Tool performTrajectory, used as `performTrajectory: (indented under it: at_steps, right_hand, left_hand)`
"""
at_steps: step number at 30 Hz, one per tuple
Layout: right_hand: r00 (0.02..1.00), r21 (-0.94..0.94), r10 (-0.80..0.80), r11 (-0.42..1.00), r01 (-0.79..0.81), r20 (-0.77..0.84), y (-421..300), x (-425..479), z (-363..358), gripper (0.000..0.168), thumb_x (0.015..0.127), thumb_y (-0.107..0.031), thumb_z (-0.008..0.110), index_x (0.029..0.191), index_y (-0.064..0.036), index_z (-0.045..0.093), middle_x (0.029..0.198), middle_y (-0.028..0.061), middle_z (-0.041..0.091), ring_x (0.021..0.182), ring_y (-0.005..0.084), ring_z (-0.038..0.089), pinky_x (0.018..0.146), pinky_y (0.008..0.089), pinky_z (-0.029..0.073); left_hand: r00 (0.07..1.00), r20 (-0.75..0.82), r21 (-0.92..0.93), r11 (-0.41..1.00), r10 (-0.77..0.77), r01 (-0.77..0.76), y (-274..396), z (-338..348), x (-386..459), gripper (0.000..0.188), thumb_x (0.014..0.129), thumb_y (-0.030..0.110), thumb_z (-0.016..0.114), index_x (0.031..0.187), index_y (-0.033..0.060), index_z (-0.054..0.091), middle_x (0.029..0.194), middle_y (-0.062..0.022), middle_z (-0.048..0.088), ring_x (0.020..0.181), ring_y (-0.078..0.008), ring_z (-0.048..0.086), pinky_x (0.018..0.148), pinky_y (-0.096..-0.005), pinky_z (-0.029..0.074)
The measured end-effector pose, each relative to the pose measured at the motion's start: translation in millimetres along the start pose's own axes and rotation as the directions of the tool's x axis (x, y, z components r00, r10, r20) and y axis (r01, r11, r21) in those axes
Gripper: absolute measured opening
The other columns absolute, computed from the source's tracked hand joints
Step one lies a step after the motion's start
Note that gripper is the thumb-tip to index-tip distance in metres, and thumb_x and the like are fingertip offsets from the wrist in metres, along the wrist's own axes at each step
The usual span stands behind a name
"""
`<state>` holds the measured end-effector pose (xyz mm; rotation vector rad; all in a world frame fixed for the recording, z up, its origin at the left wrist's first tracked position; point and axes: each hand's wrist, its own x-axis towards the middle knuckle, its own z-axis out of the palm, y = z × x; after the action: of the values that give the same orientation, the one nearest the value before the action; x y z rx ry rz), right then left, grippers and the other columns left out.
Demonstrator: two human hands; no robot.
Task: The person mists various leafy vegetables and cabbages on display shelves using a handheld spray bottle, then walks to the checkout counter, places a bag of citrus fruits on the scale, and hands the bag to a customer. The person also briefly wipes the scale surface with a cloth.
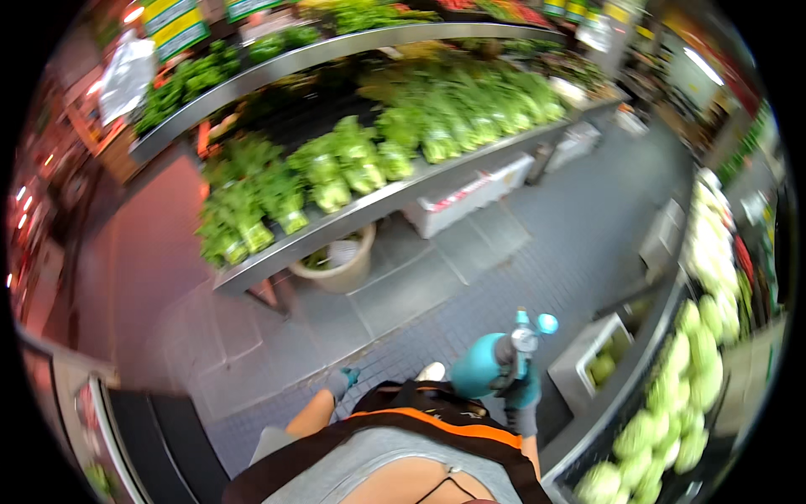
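Observation:
My right hand, in a grey and teal glove, is closed around a large teal water bottle with a grey neck; its small round light-blue cap hangs open beside the spout. At lower centre-left, my left hand, gloved in the same colours, hangs low beside my dark apron with orange trim. Nothing shows in it, and its fingers are too blurred to read. A white shoe shows between the hands.
A metal-edged stand bears rows of leafy greens. Under it are a beige tub and a white box. Right of me, a curved counter edge borders pale green round vegetables, with a foam box below. A black surface lies lower left.

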<state>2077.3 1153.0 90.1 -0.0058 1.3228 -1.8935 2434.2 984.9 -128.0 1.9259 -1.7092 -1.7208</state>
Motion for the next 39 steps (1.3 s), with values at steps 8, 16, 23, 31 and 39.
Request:
performTrajectory:
  at_steps: [8,16,23,31,39]
  right_hand:
    - [0.994,-0.204,-0.076,0.975,0.092,0.085,-79,171,42,0.040,0.088,-0.036,0.045,0.105,-0.001,0.054,0.070,0.0098,0.058,0.048,0.0207,0.055,0.044,0.0310,0.047]
    - [0.995,-0.133,0.096,0.987,-0.091,0.030,-145,329,108,0.049,0.090,-0.045,0.037,0.107,-0.003,0.055,0.074,0.0129,0.061,0.046,0.0214,0.055,0.043,0.0311,0.047]
    - [0.999,-0.239,-0.018,0.971,0.007,-0.046,-209,413,144,0.049,0.090,-0.044,0.040,0.096,0.002,0.057,0.068,0.0122,0.060,0.050,0.0196,0.058,0.046,0.0295,0.047]
    - [0.999,-0.241,0.014,0.970,-0.026,-0.051,-249,554,143,0.031,0.088,-0.027,0.046,0.093,0.001,0.059,0.063,0.0098,0.057,0.045,0.0174,0.054,0.042,0.0272,0.045]
    - [0.975,-0.359,0.024,0.931,0.058,0.222,-360,662,106,0.035,0.087,-0.023,0.044,0.070,0.003,0.059,0.054,0.0095,0.055,0.038,0.0169,0.049,0.036,0.0260,0.038]
  left_hand:
    - [0.767,-0.146,-0.382,0.751,-0.624,0.538,-12,-18,44,0.033,0.087,0.035,0.045,0.094,0.0064,0.059,0.072,-0.0100,0.059,0.065,-0.0211,0.053,0.061,-0.0392,0.042]
    - [0.701,0.159,-0.239,0.662,-0.695,0.711,64,47,165,0.032,0.085,0.038,0.047,0.074,0.0090,0.053,0.063,-0.0070,0.053,0.052,-0.0191,0.047,0.046,-0.0376,0.036]
    - [0.931,0.314,-0.731,0.579,-0.185,0.361,251,2,371,0.024,0.084,0.033,0.051,0.078,0.0101,0.054,0.064,-0.0060,0.056,0.047,-0.0152,0.045,0.040,-0.0276,0.032]
    - [0.999,-0.002,-0.588,0.808,0.038,-0.032,485,-5,471,0.018,0.087,0.027,0.045,0.081,0.0139,0.056,0.067,-0.0008,0.052,0.050,-0.0141,0.045,0.040,-0.0277,0.031]
    - [0.913,-0.050,-0.438,0.830,-0.405,0.345,440,156,419,0.027,0.084,0.034,0.052,0.075,0.0087,0.058,0.058,-0.0089,0.053,0.046,-0.0197,0.046,0.044,-0.0349,0.036]
